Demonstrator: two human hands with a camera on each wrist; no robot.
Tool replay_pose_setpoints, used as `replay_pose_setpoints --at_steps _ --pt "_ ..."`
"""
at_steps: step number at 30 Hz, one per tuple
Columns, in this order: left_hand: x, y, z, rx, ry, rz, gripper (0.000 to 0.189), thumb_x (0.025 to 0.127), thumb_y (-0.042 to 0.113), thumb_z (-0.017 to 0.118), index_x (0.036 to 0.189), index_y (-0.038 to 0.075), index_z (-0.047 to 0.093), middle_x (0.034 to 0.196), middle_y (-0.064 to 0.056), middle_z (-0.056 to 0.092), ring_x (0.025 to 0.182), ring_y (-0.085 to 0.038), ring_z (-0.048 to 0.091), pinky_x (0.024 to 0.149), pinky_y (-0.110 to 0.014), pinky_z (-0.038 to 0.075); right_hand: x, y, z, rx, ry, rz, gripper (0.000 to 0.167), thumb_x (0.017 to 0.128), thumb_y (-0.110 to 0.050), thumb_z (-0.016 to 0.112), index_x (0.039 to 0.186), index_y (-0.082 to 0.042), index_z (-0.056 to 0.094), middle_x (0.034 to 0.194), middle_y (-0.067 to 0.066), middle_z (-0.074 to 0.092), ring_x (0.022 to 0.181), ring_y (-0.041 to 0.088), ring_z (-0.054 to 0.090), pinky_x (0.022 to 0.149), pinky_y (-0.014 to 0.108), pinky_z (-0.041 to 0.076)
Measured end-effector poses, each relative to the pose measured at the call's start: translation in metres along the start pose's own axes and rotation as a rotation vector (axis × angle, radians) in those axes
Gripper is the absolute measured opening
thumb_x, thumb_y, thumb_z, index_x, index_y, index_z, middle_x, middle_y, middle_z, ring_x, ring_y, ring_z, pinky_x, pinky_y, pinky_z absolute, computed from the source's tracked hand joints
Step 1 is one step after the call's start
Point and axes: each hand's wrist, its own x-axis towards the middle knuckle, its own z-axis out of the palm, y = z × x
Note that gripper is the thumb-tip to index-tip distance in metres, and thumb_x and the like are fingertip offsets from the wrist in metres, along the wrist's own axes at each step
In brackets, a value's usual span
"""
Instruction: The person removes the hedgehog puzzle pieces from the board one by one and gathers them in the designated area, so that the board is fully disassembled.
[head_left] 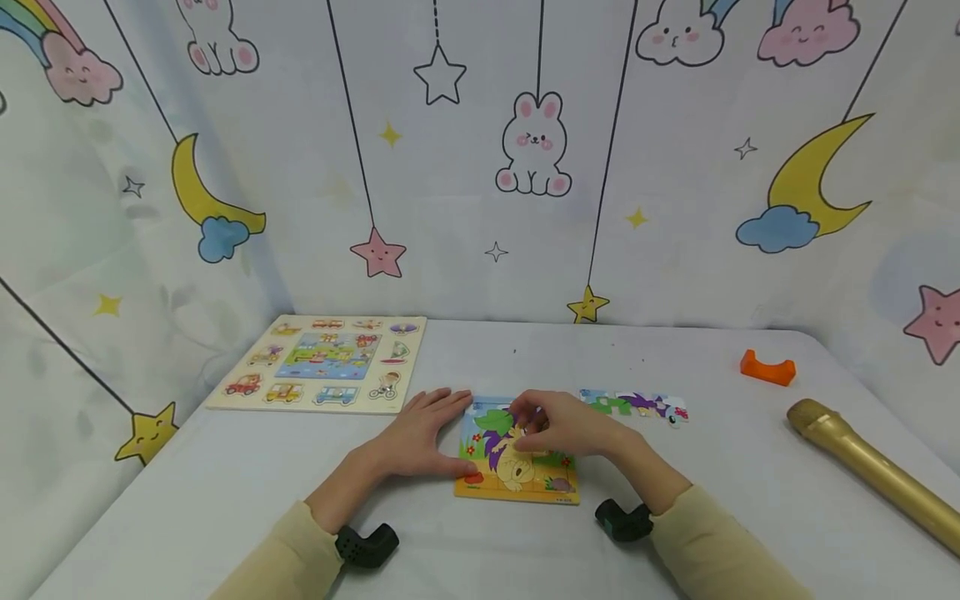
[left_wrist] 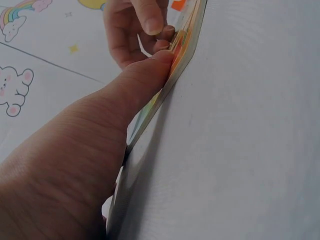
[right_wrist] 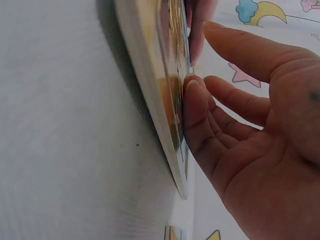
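A small jigsaw puzzle board [head_left: 517, 483] with a purple-and-yellow cartoon animal lies flat on the table in the head view. My left hand [head_left: 420, 437] spreads along its left side, the thumb resting on the lower left corner. Above the picture is my right hand [head_left: 562, 425], its fingers loosely bent. In the right wrist view the fingertips [right_wrist: 192, 92] touch the puzzle's surface and the thumb stands apart; no piece shows between them. Just right of the board lie several loose jigsaw pieces [head_left: 652, 406], partly behind the right hand.
A larger picture board [head_left: 315, 402] with vehicles lies at the back left. An orange curved block [head_left: 767, 368] is at the back right, with a gold microphone [head_left: 862, 454] nearer. Black wrist devices [head_left: 367, 546] sit at both sleeves. A patterned cloth [head_left: 457, 183] hangs behind.
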Motion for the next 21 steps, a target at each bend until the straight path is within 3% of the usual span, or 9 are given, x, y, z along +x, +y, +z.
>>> replay_pose_setpoints --at_steps 13,21 --pt "-0.0006 -0.0002 -0.0004 -0.003 0.012 0.018 0.1 0.079 0.067 0.072 0.157 0.013 0.039 0.161 0.0 0.036 0.15 -0.03 0.021 0.121 -0.054 0.008 0.0011 0.0002 0.0038 -0.099 0.022 0.029 0.039 0.088 -0.024 0.081 0.115 -0.002 0.063 0.099 0.001 0.056 0.086 0.016 0.054 0.077 0.026 0.051" --pt "-0.001 0.0001 -0.0012 0.001 0.007 0.007 0.101 0.079 0.068 0.072 0.158 0.015 0.038 0.161 0.001 0.035 0.15 -0.029 0.02 0.121 -0.052 0.009 0.0021 -0.0014 0.0047 -0.074 0.072 0.04 0.035 0.09 -0.021 0.078 0.114 -0.005 0.058 0.097 0.001 0.058 0.084 0.017 0.054 0.074 0.028 0.052"
